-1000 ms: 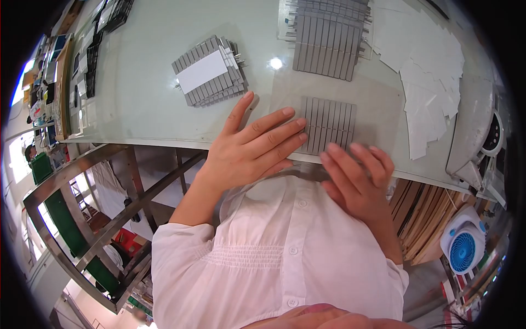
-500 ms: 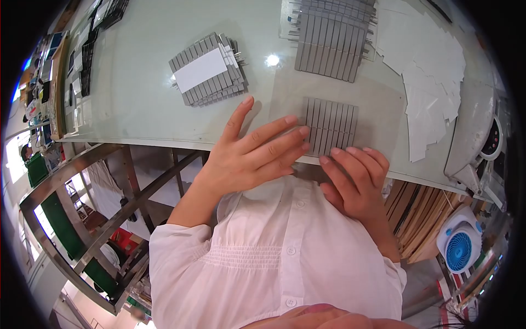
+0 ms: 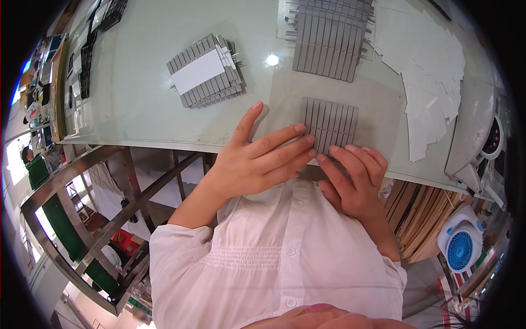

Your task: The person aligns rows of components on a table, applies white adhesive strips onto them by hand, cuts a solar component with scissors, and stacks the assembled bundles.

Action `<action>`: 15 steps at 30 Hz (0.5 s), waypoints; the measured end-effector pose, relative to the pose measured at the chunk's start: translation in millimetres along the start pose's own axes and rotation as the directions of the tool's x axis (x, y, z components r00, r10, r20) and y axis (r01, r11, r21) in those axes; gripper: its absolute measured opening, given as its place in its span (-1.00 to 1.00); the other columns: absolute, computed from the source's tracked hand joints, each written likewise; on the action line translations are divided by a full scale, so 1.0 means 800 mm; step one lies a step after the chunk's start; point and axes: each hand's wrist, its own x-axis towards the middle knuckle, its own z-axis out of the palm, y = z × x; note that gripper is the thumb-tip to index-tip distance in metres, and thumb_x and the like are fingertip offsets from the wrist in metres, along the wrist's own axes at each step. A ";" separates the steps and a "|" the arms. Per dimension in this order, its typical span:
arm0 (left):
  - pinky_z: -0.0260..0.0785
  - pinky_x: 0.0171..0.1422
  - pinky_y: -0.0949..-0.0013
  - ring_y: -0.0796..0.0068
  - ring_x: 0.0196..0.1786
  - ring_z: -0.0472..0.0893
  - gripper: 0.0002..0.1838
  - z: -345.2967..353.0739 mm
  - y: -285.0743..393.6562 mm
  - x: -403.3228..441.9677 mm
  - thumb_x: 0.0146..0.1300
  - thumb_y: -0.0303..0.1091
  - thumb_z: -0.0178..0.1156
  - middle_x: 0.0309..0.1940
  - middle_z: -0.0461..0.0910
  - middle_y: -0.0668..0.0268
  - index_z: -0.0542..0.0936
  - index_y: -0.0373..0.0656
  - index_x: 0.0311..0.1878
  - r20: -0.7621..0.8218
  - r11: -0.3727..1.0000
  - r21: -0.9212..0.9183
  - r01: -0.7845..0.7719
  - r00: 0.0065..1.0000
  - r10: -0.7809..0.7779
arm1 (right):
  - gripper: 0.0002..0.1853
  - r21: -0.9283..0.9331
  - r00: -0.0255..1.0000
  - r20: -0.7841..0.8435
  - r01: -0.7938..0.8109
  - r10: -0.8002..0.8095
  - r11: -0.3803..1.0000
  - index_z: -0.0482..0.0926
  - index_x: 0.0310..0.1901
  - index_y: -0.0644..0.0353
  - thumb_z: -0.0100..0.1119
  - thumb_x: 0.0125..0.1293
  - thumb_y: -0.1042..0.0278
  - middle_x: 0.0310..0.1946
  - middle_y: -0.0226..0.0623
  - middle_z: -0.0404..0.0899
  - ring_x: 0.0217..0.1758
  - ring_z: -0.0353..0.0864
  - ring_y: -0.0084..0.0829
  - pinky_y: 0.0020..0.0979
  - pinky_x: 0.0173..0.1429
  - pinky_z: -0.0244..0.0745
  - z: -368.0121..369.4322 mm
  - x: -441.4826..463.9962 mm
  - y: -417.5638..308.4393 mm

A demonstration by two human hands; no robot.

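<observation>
A flat panel of grey strips (image 3: 330,120) lies near the table's front edge, its strips set side by side. At its left edge rest the fingertips of my left hand (image 3: 257,159), with the fingers stretched out and the thumb spread away. My right hand (image 3: 357,175) touches the panel's front edge with its fingertips, fingers bent and a little apart, nothing held in them. Beyond the panel lies a larger stack of grey strip panels (image 3: 327,49). To the left, a smaller stack of similar panels (image 3: 192,96) carries a white paper strip (image 3: 201,72) on top.
White paper sheets (image 3: 433,77) overlap on the right side of the glassy table (image 3: 131,109). A white device (image 3: 479,148) stands at the right edge. Below it are upright cardboard sheets (image 3: 419,219) and a small blue-and-white fan (image 3: 461,247). Dark items (image 3: 86,60) line the far left.
My left hand has shifted slightly right and nearer my body, along the panel's left edge. My right hand has moved only slightly left; the panel looks still.
</observation>
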 end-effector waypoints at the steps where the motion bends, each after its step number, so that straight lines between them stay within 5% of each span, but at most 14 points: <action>1: 0.05 0.71 -0.39 0.47 0.37 0.61 -0.61 0.000 0.000 0.001 0.28 0.01 0.34 0.23 0.67 0.59 0.73 0.19 0.14 -0.010 1.000 -0.002 -0.004 1.000 0.004 | -0.68 -0.001 1.000 -0.003 0.001 -0.001 1.000 0.79 0.07 -0.09 0.21 0.47 0.00 0.18 -0.48 0.66 0.30 0.48 -0.40 -0.17 0.42 0.32 0.000 0.000 0.000; 15: 0.02 0.69 -0.46 0.45 0.34 0.63 -0.66 0.004 0.007 0.002 0.29 0.00 0.37 0.21 0.69 0.57 0.77 0.18 0.08 -0.031 1.000 -0.014 -0.013 0.999 0.012 | -0.67 0.042 0.999 -0.026 -0.047 0.048 0.998 0.79 0.08 -0.06 0.24 0.45 0.02 0.19 -0.44 0.65 0.31 0.46 -0.36 -0.14 0.38 0.34 -0.008 -0.013 0.006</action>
